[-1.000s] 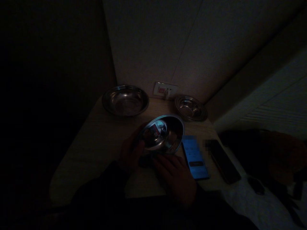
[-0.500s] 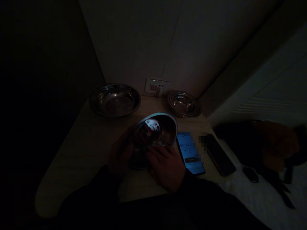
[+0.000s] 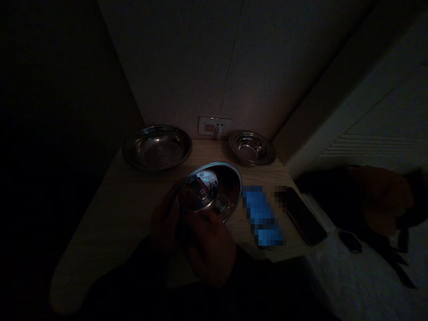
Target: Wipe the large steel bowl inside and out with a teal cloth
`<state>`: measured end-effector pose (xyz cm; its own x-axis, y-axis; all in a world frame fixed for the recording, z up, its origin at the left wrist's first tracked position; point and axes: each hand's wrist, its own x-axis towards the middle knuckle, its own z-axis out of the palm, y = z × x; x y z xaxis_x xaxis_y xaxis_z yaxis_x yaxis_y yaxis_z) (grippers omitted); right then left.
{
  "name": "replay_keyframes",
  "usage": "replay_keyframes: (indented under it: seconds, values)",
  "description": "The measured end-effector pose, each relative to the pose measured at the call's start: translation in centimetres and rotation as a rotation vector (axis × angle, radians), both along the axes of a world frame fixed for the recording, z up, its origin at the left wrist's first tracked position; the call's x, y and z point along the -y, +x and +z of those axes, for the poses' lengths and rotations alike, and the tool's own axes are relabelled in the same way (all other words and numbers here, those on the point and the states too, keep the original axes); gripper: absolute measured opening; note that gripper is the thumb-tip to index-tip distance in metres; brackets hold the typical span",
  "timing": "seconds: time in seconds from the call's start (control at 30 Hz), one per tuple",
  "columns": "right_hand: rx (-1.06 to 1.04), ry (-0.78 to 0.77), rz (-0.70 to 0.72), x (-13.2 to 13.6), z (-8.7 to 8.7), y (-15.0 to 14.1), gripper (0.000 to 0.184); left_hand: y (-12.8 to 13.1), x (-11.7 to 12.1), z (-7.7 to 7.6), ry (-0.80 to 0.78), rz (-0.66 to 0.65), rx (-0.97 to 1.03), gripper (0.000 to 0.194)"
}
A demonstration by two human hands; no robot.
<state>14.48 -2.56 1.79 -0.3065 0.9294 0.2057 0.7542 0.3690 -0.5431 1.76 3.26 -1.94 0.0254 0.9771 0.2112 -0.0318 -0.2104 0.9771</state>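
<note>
A shiny metal bowl (image 3: 230, 187) is tilted above the table, its inside turned toward me. On its bottom is a dark label with a red edge (image 3: 202, 187). My left hand (image 3: 163, 218) is closed around the left side of the bowl. At the near rim, my right hand (image 3: 210, 249) has its fingers curled and pressed together. A dark, bluish patch lies between the two hands; it is too dim to tell whether it is a cloth or part of the bowl.
A wide metal basin (image 3: 157, 149) stands at the back left of the wooden table (image 3: 110, 223). Nested metal bowls (image 3: 252, 149) are at the back right, near a wall socket (image 3: 214, 126). Right of my hands lie a lit phone (image 3: 262, 216) and a dark phone (image 3: 306, 216).
My right hand has moved left and toward me along the near rim, with its fingers more curled. The bowl has shifted slightly. My left hand keeps its hold.
</note>
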Motion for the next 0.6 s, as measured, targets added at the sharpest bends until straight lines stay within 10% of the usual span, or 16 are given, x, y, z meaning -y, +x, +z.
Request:
replay_keyframes:
  seconds: [0.3,0.6]
  values:
    - [0.528,0.150,0.025,-1.2,0.0,5.7,0.026,0.5,0.1,0.1,0.069,0.086,-0.011,0.051]
    - [-0.083,-0.045,-0.041,-0.2,0.4,-0.2,0.045,0.2,-0.1,0.0,-0.074,0.096,0.019,0.046]
